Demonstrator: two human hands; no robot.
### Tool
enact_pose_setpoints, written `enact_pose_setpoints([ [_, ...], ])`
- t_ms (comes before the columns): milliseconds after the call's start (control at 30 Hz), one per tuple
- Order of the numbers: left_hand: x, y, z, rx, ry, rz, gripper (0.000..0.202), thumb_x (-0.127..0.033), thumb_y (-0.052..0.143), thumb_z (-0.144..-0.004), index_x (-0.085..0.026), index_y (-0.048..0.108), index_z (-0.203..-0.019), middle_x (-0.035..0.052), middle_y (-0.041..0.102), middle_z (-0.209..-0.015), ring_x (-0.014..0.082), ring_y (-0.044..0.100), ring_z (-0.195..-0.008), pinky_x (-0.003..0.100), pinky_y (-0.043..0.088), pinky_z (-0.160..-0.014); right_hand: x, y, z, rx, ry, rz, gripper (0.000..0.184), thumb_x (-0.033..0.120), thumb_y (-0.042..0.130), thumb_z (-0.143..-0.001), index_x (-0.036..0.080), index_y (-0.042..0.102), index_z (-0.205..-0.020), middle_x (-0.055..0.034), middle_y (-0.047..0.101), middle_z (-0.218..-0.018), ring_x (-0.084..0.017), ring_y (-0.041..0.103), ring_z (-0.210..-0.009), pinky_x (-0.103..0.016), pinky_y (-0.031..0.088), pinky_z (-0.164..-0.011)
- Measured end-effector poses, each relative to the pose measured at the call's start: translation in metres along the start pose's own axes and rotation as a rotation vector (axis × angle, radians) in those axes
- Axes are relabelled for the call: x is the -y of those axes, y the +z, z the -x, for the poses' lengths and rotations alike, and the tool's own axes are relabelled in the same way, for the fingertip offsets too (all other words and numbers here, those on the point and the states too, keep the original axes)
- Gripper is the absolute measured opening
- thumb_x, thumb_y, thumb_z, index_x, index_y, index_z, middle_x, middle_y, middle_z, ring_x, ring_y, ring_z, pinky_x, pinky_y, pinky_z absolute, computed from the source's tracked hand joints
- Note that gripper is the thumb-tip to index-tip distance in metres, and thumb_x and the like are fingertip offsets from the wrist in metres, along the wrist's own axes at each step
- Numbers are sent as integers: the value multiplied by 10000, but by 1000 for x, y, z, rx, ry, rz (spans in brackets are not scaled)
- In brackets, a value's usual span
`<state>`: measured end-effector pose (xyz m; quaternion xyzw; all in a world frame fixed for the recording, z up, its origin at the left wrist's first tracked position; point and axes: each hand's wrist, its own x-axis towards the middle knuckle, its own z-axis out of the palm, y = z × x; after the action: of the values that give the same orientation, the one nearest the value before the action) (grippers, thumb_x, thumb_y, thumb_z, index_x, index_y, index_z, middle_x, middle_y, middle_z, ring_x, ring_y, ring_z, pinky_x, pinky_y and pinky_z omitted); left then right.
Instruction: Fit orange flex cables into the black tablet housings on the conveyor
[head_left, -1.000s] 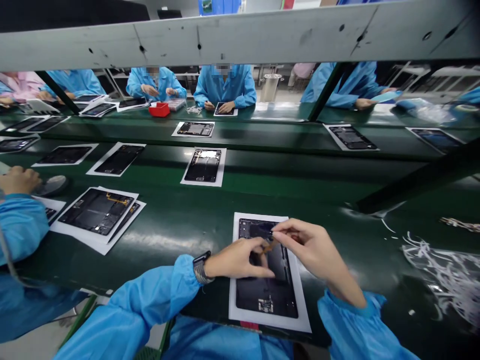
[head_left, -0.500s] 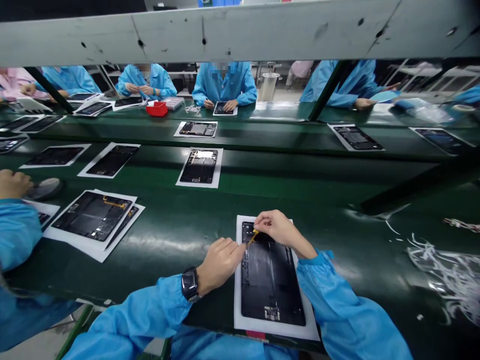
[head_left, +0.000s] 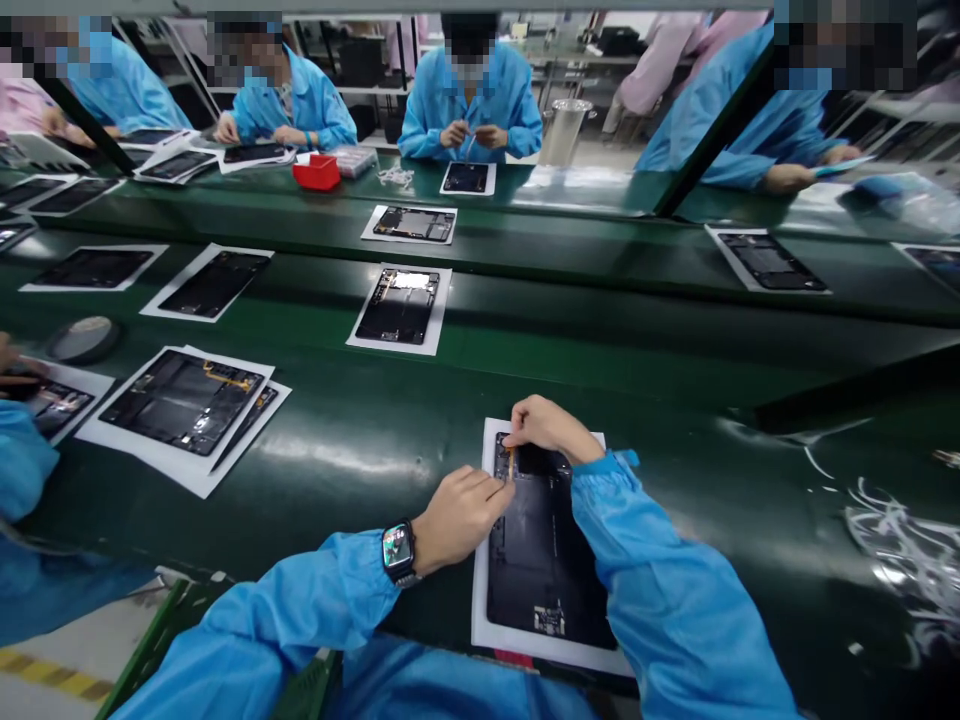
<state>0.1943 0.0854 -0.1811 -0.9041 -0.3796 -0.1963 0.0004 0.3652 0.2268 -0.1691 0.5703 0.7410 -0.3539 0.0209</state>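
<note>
A black opened tablet (head_left: 544, 545) lies on a white sheet (head_left: 484, 625) on the green belt in front of me. A thin orange flex strip (head_left: 511, 462) stands at the tablet's upper left edge. My right hand (head_left: 547, 428) pinches the strip's top end at the far corner. My left hand (head_left: 461, 515), with a smartwatch (head_left: 399, 551) on its wrist, is closed, and its fingertips press the strip's lower end against the tablet's left side.
More opened tablets on white sheets lie along the belt, one (head_left: 401, 307) straight ahead and a stack (head_left: 184, 402) to the left. A co-worker's blue sleeve (head_left: 22, 465) is at left. Several people in blue coats sit across. White scraps (head_left: 896, 540) lie at right.
My head has tipped so the overhead rail left view. My right hand drew in to the tablet's top corner, and the strip now stands nearly upright between both hands.
</note>
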Motion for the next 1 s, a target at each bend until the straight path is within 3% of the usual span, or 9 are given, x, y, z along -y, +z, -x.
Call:
enact_pose_setpoints([
  [167, 1, -1, 1, 40, -13, 74, 226, -130, 380, -1003, -113, 563, -1134, 71, 690, -949, 168, 657, -865, 315, 455, -716, 12, -14, -3, 36, 71, 191, 326, 377, 870, -558, 207, 595, -599, 0, 631, -630, -172, 593, -626, -258, 345, -540],
  [300, 2, 0, 2, 34, -23, 102, 229, -136, 369, -1012, -114, 546, -1156, 70, 702, -990, 170, 669, -893, 315, 460, -734, 16, -7, 16, -18, 38, 305, 354, 440, 835, -636, 222, 608, -799, -39, 685, -813, -227, 645, -782, -270, 365, -587],
  [467, 3, 3, 2, 24, -15, 102, 247, -131, 362, -1013, -104, 503, -1214, 60, 700, -957, 167, 667, -858, 311, 451, -722, 13, 4, 35, -84, -45, 377, 356, 383, 745, -789, 210, 545, -1027, -81, 683, -955, -256, 652, -878, -286, 358, -627],
  [633, 2, 3, 3, 23, -25, 67, 188, -145, 393, -1004, -134, 574, -1054, 49, 674, -869, 166, 638, -808, 303, 454, -693, 0, 12, 40, -227, -208, 366, 308, 372, 715, -835, 218, 512, -1009, -44, 661, -979, -220, 641, -846, -284, 340, -620],
  [767, 0, 6, 5, -2, -14, 51, 188, -146, 420, -994, -147, 603, -1038, 86, 668, -1064, 182, 625, -935, 310, 490, -751, -10, 22, 44, -347, -283, 352, 249, 356, 662, -881, 216, 502, -1010, -39, 622, -1009, -201, 625, -834, -285, 346, -622],
  [867, 0, 12, 7, -26, 5, 60, 224, -149, 409, -999, -142, 622, -1070, 97, 665, -1143, 191, 615, -1043, 315, 513, -806, -13, 23, 44, -332, -299, 341, 253, 356, 665, -876, 215, 507, -1016, -36, 610, -1011, -195, 619, -812, -285, 346, -613],
  [1000, 1, 19, 9, -10, 42, 72, 243, -159, 410, -1001, -139, 648, -1047, 86, 690, -1118, 186, 632, -1038, 299, 535, -783, -18, 20, 38, -275, -290, 254, 257, 351, 699, -846, 223, 522, -983, -21, 610, -983, -188, 616, -824, -274, 353, -630],
])
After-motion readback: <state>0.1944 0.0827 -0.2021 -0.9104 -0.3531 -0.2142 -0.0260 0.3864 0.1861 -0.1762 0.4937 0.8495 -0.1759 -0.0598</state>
